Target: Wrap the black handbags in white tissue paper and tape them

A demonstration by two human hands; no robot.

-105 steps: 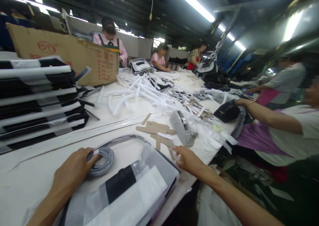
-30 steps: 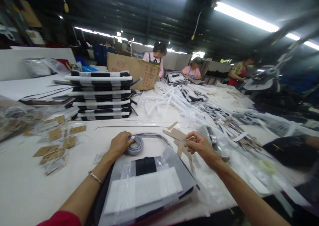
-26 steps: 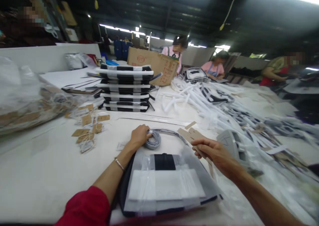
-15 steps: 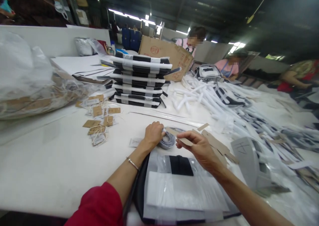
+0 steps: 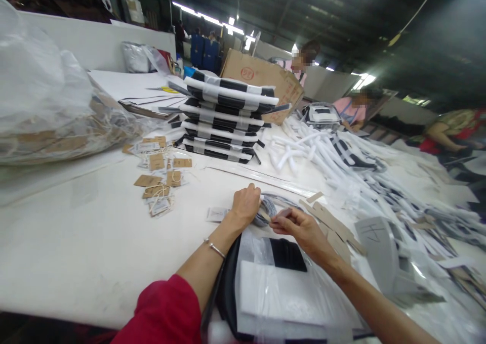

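Note:
My left hand (image 5: 246,206) is closed over a coiled grey strap (image 5: 267,213) that lies on the white table (image 5: 76,243). My right hand (image 5: 298,227) pinches a thin brown cardboard strip against that coil, fingertips almost touching the left hand. Both hands sit at the top edge of a black bag (image 5: 281,288) wrapped in clear plastic with white foam sheets on it, lying flat in front of me.
A stack of black-and-white wrapped bags (image 5: 224,119) stands beyond, with a cardboard box (image 5: 261,78) behind. Brown tags (image 5: 157,174) lie left, a plastic sack (image 5: 49,116) far left. White foam tubes (image 5: 307,149), cardboard strips (image 5: 330,222) and a grey tape dispenser (image 5: 379,253) lie right. Other people work across the table.
My right hand picked a cardboard strip from the pile at the right and brought it to the grey coil. My left hand stayed on the coil. The view swung left.

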